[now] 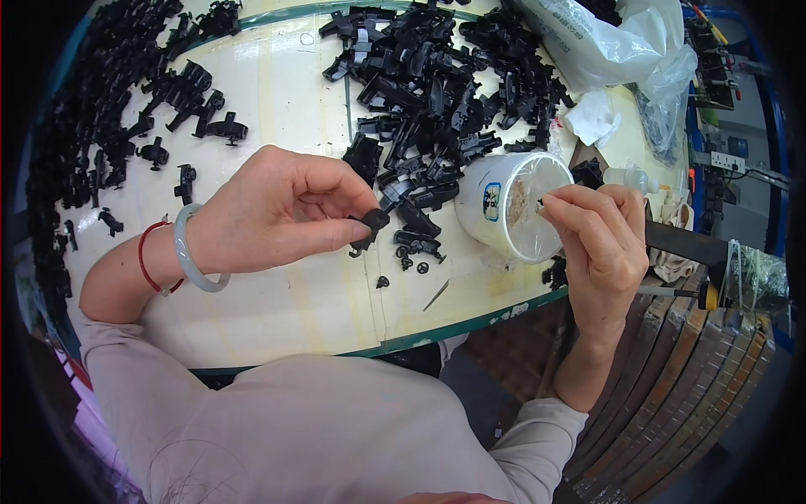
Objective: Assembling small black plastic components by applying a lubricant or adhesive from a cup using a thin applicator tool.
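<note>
My left hand pinches a small black plastic part between thumb and index finger, above the table. My right hand is closed in a pinch at the mouth of a white plastic tub. A tiny dark bit shows at its fingertips, too small to name. The tub leans toward me, lined with clear plastic film; small pale-brown contents show inside. Between the hands lie several small black ring-like pieces and a thin pointed metal blade. A large heap of black plastic parts lies just beyond.
More black parts spread over the left of the cream table, which has a green edge. At the far right lie a plastic bag and a crumpled white tissue. A metal bar juts in beside my right hand.
</note>
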{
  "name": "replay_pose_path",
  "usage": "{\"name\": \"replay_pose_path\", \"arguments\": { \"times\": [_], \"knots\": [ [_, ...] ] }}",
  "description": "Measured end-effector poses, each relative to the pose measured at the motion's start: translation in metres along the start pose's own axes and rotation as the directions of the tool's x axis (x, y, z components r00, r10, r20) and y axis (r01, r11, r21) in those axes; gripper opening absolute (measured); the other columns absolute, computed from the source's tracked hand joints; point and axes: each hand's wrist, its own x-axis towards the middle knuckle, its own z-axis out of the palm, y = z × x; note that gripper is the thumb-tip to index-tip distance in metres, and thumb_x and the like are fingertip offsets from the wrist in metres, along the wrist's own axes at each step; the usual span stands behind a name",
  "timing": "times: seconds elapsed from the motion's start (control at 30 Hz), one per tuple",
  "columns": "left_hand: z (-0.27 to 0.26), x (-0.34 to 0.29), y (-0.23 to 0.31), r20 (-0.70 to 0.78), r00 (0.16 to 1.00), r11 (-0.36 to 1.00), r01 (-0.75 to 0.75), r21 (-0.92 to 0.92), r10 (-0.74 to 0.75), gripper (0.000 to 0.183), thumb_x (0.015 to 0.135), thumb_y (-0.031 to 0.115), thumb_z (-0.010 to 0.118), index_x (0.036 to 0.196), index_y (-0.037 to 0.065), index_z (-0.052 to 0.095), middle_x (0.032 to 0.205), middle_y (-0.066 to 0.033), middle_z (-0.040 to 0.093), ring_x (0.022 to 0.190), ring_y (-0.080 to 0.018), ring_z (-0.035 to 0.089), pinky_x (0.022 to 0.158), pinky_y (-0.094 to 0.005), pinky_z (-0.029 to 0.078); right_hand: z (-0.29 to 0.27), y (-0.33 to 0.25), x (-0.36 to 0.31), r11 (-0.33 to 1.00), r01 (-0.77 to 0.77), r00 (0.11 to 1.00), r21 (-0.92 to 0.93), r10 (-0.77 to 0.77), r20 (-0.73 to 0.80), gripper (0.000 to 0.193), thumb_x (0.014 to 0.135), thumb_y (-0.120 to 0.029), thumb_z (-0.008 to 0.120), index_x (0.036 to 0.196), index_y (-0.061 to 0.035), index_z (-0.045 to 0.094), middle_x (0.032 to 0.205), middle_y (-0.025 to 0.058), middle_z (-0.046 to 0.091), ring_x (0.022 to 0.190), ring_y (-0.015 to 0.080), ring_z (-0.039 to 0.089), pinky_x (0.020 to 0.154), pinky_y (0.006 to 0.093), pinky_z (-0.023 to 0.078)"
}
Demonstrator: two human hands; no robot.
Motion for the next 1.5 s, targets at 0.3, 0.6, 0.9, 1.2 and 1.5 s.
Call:
{"name": "replay_pose_path", "arguments": {
  "times": [0.3, 0.6, 0.9, 1.2, 1.5],
  "knots": [
    [0.005, 0.0, -0.001, -0.012, 0.999, 0.993, 0.044, -0.113, -0.045, 0.017, 0.081, -0.001, 0.065, 0.097, -0.004, 0.06, 0.087, -0.0064, 0.065, 0.079, -0.0088, 0.063, 0.071, -0.0206, 0.052, -0.001, -0.001, -0.001, 0.985, -0.041, 0.999, 0.168, 0.045, -0.024, 0.022, 0.061, 0.004, 0.073, 0.08, -0.0033, 0.067, 0.081, 0.005, 0.065, 0.072, 0.0198, 0.052, 0.061, 0.0284, 0.043],
    [0.026, 0.008, -0.002, 0.084, 0.989, 0.808, 0.148, -0.57, -0.123, 0.017, 0.084, 0.0, 0.062, 0.1, -0.003, 0.059, 0.091, -0.0094, 0.066, 0.079, -0.013, 0.065, 0.071, -0.0245, 0.055, -0.001, -0.008, -0.018, 0.717, -0.258, 0.933, 0.647, 0.36, -0.027, 0.021, 0.064, 0.011, 0.071, 0.083, 0.0003, 0.068, 0.084, 0.0081, 0.067, 0.081, 0.0174, 0.054, 0.072, 0.0262, 0.042],
    [0.045, 0.011, 0.003, 0.107, 0.993, 0.764, 0.1, -0.637, -0.042, 0.018, 0.085, 0.002, 0.061, 0.103, -0.003, 0.058, 0.096, -0.0115, 0.066, 0.082, -0.0145, 0.065, 0.075, -0.0256, 0.054, 0.01, -0.05, -0.019, 0.852, -0.092, 0.969, 0.516, 0.196, -0.15, 0.024, 0.06, 0.005, 0.076, 0.082, -0.0025, 0.069, 0.081, 0.0062, 0.067, 0.07, 0.0181, 0.051, 0.065, 0.026, 0.041],
    [0.047, 0.012, 0.001, 0.133, 0.991, 0.758, 0.074, -0.648, 0.018, 0.02, 0.086, 0.003, 0.061, 0.104, -0.004, 0.058, 0.096, -0.0117, 0.066, 0.085, -0.0144, 0.065, 0.077, -0.0256, 0.053, 0.021, -0.055, -0.015, 0.824, -0.064, 0.972, 0.562, 0.18, -0.153, 0.02, 0.065, 0.003, 0.075, 0.083, -0.0029, 0.068, 0.08, 0.0058, 0.068, 0.07, 0.0172, 0.052, 0.064, 0.0251, 0.04],
    [0.048, 0.01, -0.002, 0.111, 0.993, 0.773, 0.035, -0.633, 0.046, 0.019, 0.086, 0.002, 0.061, 0.103, -0.004, 0.059, 0.097, -0.0119, 0.066, 0.085, -0.0151, 0.065, 0.077, -0.0262, 0.054, 0.024, -0.058, -0.017, 0.82, -0.066, 0.974, 0.568, 0.176, -0.14, 0.022, 0.063, 0.003, 0.075, 0.083, -0.0035, 0.068, 0.081, 0.0058, 0.067, 0.07, 0.0174, 0.052, 0.064, 0.0258, 0.04]
  ]
}}
